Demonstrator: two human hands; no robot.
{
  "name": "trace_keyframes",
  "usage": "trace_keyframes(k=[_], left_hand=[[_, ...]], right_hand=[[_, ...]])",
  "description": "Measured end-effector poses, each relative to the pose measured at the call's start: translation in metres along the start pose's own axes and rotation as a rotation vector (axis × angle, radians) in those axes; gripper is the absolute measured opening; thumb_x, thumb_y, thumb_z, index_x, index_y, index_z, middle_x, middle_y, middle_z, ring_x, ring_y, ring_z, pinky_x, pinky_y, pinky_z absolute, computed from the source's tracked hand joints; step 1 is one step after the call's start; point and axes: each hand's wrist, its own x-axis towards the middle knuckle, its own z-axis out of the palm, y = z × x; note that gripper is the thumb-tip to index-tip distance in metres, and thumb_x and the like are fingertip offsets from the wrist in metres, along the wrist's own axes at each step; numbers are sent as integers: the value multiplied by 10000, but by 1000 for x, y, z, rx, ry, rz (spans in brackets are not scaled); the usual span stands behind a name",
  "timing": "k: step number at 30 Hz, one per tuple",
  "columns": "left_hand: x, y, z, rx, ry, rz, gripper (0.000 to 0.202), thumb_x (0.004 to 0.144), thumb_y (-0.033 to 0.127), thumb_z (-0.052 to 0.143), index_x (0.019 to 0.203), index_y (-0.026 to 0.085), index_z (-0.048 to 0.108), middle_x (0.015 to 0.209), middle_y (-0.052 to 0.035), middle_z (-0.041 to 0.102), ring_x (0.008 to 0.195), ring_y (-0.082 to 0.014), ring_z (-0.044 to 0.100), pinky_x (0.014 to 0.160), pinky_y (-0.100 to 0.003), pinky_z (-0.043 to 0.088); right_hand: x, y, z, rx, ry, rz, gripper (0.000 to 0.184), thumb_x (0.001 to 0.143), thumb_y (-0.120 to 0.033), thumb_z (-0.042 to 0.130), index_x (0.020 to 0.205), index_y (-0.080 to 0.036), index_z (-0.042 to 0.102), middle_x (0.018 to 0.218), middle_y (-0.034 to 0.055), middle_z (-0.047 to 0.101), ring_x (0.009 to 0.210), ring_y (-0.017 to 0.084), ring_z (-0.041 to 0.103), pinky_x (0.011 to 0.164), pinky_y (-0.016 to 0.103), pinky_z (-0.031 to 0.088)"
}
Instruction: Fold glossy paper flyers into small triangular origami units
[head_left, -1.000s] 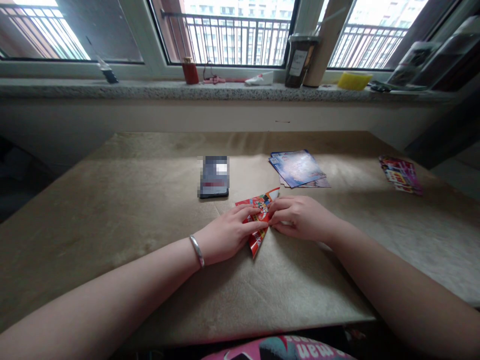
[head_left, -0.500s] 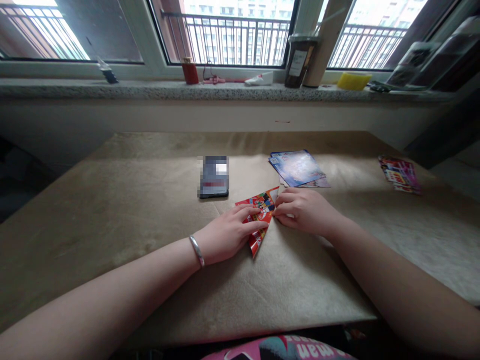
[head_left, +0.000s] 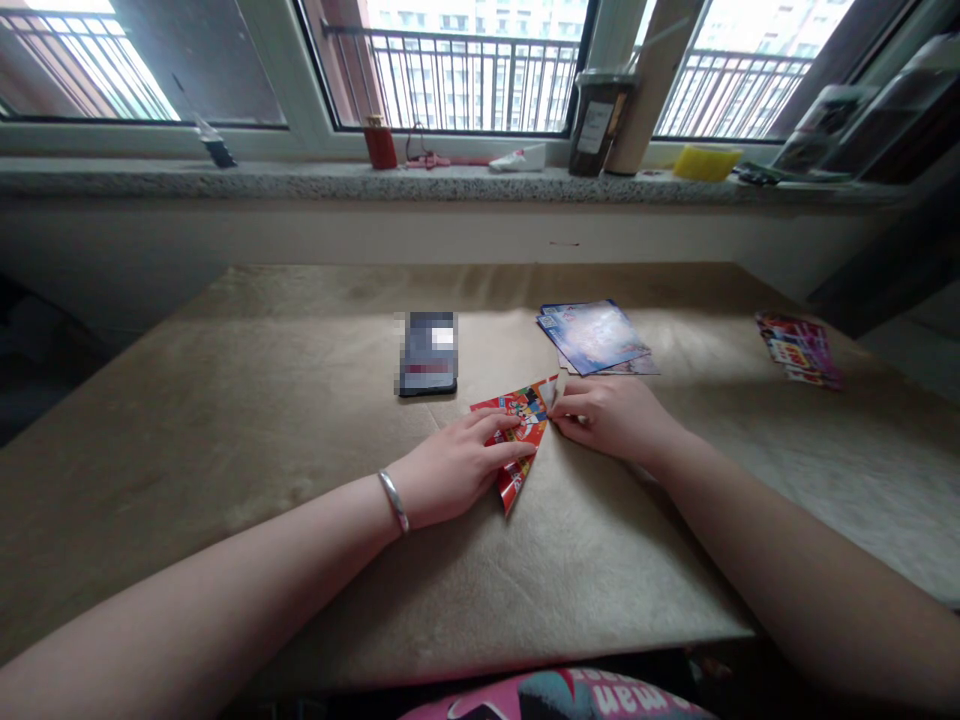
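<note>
A red printed paper [head_left: 523, 425], folded into a triangle, lies on the tan table [head_left: 225, 420] in front of me. My left hand [head_left: 457, 468], with a silver bracelet on the wrist, lies flat on the paper's left part and presses it down. My right hand [head_left: 613, 417] rests at the paper's right edge, its fingertips pinching the upper corner near the fold.
A dark phone [head_left: 428, 353] lies just beyond the paper. A stack of blue printed sheets [head_left: 594, 336] sits to the right of it, and more colourful sheets [head_left: 799, 348] lie at the far right. The stone windowsill [head_left: 300, 180] carries a red cup [head_left: 380, 141], a jar [head_left: 596, 122] and a yellow sponge [head_left: 705, 161].
My right hand has slid up along the paper's right edge toward the top corner. My left hand has stayed on the paper.
</note>
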Motion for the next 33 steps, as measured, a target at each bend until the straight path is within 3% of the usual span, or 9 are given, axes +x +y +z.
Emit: trace_keyframes(k=[12,33], left_hand=[[0,0,-1,-28,1,-7,345,931,199,432,1255,258,533,1349,-84,463,1243,-228,433,1055,-433,374],[0,2,-2,-1,-14,3,349,928,205,436,1261,254,530,1354,-75,463,1257,-227,418,1063,-420,369]], right_hand=[[2,-2,2,-84,-56,144,238,857,-305,479,837,-263,712,805,-13,709,684,143,615,535,267,255],[5,5,9,-103,3,346,277,843,-359,466,868,-287,732,775,6,732,636,158,620,505,263,226]])
